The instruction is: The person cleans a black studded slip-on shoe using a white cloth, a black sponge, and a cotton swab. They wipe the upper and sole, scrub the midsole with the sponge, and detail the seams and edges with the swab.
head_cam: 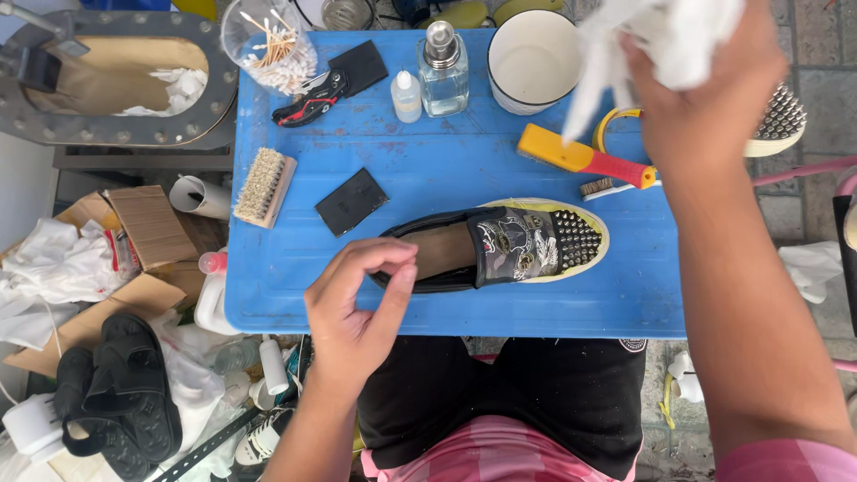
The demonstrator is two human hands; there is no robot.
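A black slip-on shoe [522, 244] with silver studs on the toe and a pale yellow sole lies on its side on the blue table [464, 170]. My left hand [357, 299] hovers just left of the shoe's heel, fingertips pinched together with nothing visible between them. My right hand [705, 98] is raised over the table's far right corner, gripping a crumpled white cloth [661, 40] that blurs with motion.
On the table stand a white cup [533, 61], a glass pump bottle [442, 70], a small dropper bottle [406, 96], a jar of cotton swabs [268, 45], a yellow-and-red brush [585, 159], a bristle brush [264, 186], two black pads and a cutter. Cardboard, black sandals [116, 393] and bottles crowd the floor at left.
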